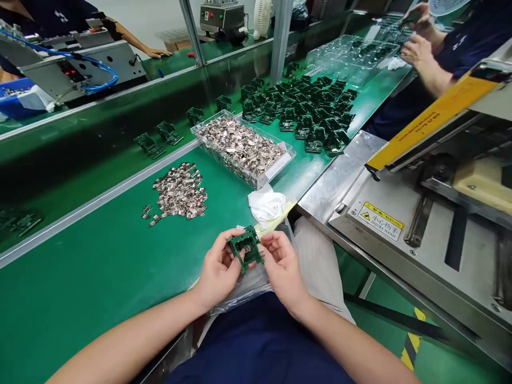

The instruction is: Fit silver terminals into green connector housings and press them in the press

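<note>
1. Gripping one green frame point(251, 236) from both sides, the left hand point(218, 271) closes on its left, thumb at the opening, while the right hand point(285, 271) pinches its right; this probably keeps it steady and the opening facing up.
2. That frame is held at the near edge of the green surface point(108, 261), close to the body, likely for a clear view. Something small and shiny shows inside; whether it is fixed, I cannot tell.
3. Loose metal pieces point(180, 192) lie heaped between the near edge and the railed edge, presumably for easy reach.
4. Beside them, a clear box point(260, 180) contains many similar pieces, its walls stopping them from scattering.
5. Beyond its far corner, more green frames point(312, 112) crowd together, apart from the metal, perhaps to avoid mixing.
</note>
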The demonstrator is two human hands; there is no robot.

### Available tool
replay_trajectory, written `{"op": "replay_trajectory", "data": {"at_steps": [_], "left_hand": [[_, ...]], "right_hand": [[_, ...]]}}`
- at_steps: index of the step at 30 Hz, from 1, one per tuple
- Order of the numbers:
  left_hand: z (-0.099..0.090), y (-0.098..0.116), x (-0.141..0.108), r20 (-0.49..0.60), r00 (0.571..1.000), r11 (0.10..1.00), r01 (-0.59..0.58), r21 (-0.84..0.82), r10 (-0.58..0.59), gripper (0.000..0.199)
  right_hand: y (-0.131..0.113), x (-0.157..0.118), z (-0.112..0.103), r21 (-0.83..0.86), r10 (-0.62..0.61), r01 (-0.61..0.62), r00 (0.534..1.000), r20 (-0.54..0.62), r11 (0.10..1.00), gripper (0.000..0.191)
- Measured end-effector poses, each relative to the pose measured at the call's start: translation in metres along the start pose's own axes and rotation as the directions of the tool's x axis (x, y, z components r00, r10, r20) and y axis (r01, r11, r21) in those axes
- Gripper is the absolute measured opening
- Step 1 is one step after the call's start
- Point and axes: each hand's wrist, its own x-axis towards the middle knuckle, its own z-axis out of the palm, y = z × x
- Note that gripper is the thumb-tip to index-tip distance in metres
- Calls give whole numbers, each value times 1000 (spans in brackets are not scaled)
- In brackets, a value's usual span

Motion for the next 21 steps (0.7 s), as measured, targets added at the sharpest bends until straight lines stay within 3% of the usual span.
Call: {"op": "replay_trajectory", "data": {"at_steps": [3, 6, 9, 14, 21], "left_hand": [[2, 0, 12, -104, 993, 997, 55, -53, -60, 44], [8, -4, 26, -149, 987, 995, 40, -96, -54, 45], [14, -13, 34, -141, 989, 995, -47, -92, 34, 46], [14, -20, 30, -134, 990, 994, -64, -87, 52, 43], [10, -22, 23, -122, 987, 994, -102, 23, 104, 34]], "right_hand": [[12, 0, -20, -140, -13, 6, 999, -51, 990, 26], [30, 1, -28, -291, 116, -79, 987, 112, 954, 37], [48, 2, -20, -305, 168, -89, 955, 243, 948, 43], [61, -8, -9, -280, 53, 11, 974, 219, 960, 44], [68, -9, -18, -315, -144, 257, 930, 339, 914, 34]]}}
